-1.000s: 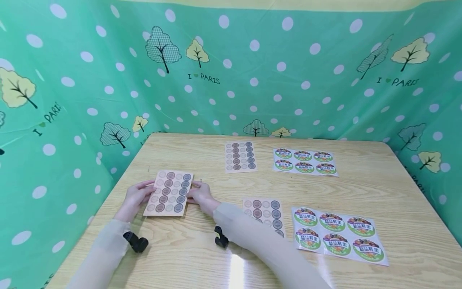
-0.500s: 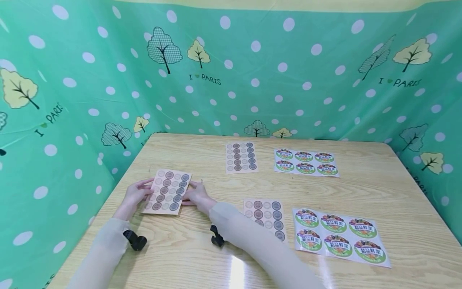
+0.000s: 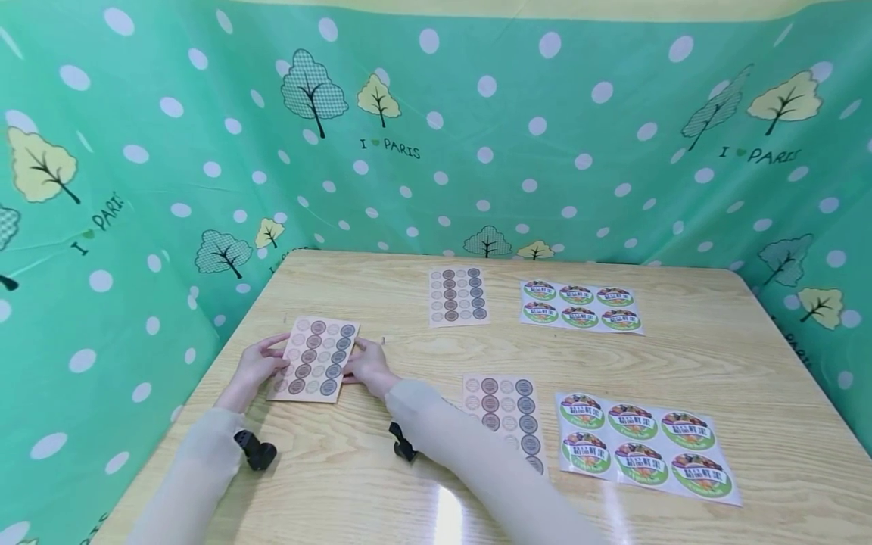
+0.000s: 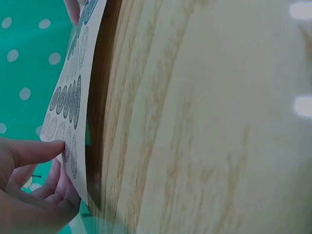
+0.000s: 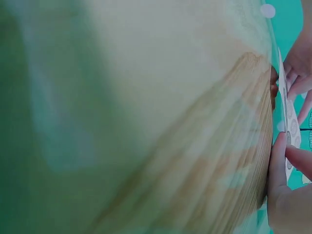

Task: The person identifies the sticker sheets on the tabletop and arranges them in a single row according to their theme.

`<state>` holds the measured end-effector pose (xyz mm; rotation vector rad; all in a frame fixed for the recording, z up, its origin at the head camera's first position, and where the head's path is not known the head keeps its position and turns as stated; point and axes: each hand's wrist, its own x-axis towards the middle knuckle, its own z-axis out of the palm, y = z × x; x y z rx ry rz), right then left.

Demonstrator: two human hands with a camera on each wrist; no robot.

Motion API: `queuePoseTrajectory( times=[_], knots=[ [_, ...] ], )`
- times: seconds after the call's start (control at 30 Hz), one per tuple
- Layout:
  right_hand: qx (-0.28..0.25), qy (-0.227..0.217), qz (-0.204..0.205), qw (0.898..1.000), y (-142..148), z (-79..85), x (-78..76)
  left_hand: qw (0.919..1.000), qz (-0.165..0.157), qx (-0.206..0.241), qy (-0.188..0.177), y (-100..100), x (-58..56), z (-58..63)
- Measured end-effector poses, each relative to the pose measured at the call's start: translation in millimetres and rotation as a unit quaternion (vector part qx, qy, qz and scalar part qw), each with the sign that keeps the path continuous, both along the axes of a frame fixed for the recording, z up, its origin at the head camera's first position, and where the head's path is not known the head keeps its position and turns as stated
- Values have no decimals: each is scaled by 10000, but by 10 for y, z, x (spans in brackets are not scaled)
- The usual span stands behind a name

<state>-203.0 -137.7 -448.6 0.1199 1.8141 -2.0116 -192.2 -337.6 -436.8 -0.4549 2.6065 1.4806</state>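
Both hands hold one beige sticker sheet (image 3: 315,360) with rows of round pale, brown and dark labels, at the left of the table. My left hand (image 3: 256,365) pinches its left edge; in the left wrist view the thumb lies on the printed face and the other fingers curl behind the sheet (image 4: 73,97). At the opposite edge my right hand (image 3: 368,366) pinches it between thumb and fingers. In the right wrist view the sheet (image 5: 291,117) appears nearly edge-on, close over the table, with the right hand (image 5: 287,180) at its near edge.
A matching beige sheet (image 3: 459,297) lies at the back, and another (image 3: 507,409) is partly covered by the right sleeve. Two white sheets of oval fruit stickers, one at the back (image 3: 581,306) and one nearer (image 3: 643,446), lie on the right. A green curtain (image 3: 436,136) surrounds the wooden table.
The held sheet has shifted slightly to the left and lower toward the table, with the right hand and forearm moving left along with it. Both hands keep their hold.
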Motion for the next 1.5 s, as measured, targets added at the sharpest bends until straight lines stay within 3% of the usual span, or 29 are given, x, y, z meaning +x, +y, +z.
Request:
queuePoseTrajectory(
  times=[0.43,1.0,1.23,1.5],
  knots=[
    [655,358,175,9971,-48,30,22,9996,-93,-258,111,-31,31,4],
    [1453,499,310,9876,-83,89,2,9977,-48,-669,85,-5,21,34],
    [1710,556,349,9831,-125,51,-32,9956,-25,-905,237,-14,-14,-28],
    [1532,747,926,9810,99,152,37,9914,-30,-1247,405,17,24,17]
  ],
)
